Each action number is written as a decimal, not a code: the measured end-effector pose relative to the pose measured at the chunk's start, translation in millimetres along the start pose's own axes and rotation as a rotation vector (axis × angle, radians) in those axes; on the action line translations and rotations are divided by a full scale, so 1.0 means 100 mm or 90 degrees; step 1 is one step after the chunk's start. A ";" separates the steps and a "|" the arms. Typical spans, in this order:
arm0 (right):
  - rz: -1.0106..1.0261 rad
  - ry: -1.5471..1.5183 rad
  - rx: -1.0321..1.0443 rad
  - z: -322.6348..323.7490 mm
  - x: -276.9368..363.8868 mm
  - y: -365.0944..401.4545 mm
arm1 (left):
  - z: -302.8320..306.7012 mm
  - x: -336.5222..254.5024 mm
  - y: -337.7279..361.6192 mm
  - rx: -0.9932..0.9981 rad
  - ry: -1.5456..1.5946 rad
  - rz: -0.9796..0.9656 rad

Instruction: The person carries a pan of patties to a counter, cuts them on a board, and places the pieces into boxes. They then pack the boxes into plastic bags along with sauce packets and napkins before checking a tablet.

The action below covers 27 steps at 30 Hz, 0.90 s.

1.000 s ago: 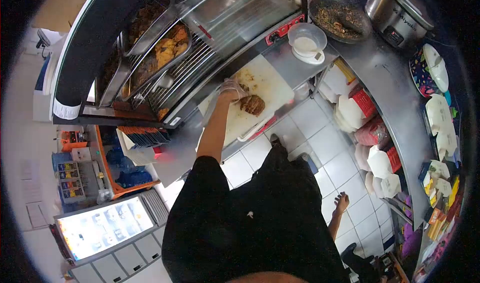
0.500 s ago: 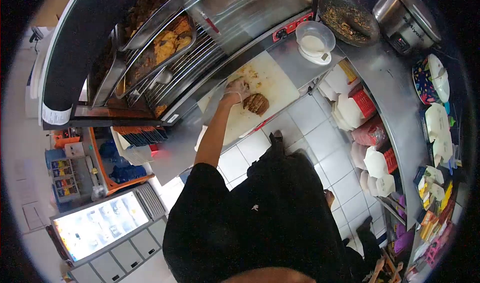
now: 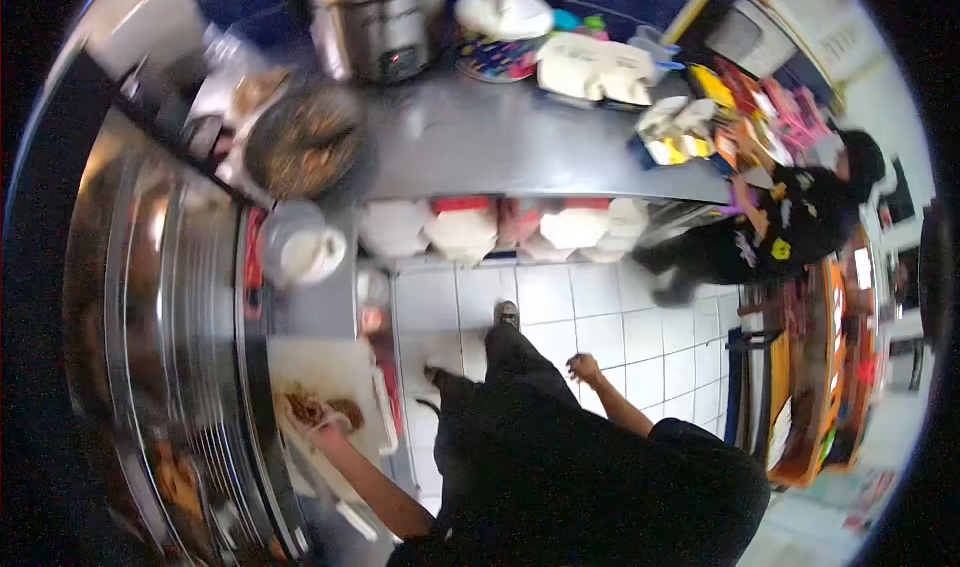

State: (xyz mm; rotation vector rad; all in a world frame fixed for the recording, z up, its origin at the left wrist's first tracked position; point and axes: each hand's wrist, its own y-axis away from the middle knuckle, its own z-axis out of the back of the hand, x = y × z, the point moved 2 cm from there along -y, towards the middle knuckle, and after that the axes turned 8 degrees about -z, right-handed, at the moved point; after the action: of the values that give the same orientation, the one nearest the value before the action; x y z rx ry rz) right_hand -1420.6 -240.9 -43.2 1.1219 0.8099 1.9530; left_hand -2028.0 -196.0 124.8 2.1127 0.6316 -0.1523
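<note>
My left hand (image 3: 325, 427), in a clear glove, is over the white cutting board (image 3: 376, 435) at the lower left. Its fingers reach into browned, cooked-looking food (image 3: 303, 408); blur hides whether they grip any of it. Right beside them on the board lies a dark brown piece of cooked meat (image 3: 347, 411). Crumbs are scattered around it. My right hand (image 3: 583, 369) hangs bare over the tiled floor, its fingers slightly bent and apart, with nothing in it.
A glass display case (image 3: 165, 367) with racks borders the board. A plastic bowl (image 3: 292, 239), a dark stone mortar (image 3: 303, 145) and a rice cooker (image 3: 385, 27) stand on the steel counter (image 3: 450, 132). Foam boxes (image 3: 575, 229) sit below it. A co-worker (image 3: 800, 212) stands at the right.
My view has swung toward the right, so the board now shows at lower left. My right hand has come into clear view. My left hand remains over the food on the board.
</note>
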 end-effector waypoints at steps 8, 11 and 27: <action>-0.146 -0.254 -0.018 0.06 -0.88 -0.28 | -2.22 2.92 0.26 0.309 -0.268 0.093; -0.209 -0.399 0.004 -0.17 -1.72 -1.14 | -3.03 4.61 0.51 0.408 -0.451 0.121; -0.224 -0.551 -0.121 1.89 -0.26 -1.24 | -5.07 8.07 0.94 1.124 -1.209 -0.806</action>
State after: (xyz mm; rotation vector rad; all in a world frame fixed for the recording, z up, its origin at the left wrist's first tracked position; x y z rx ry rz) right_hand -1208.1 -165.9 -74.3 1.4163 0.3033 1.0563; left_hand -1348.5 472.0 222.6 0.9224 0.2947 -3.6691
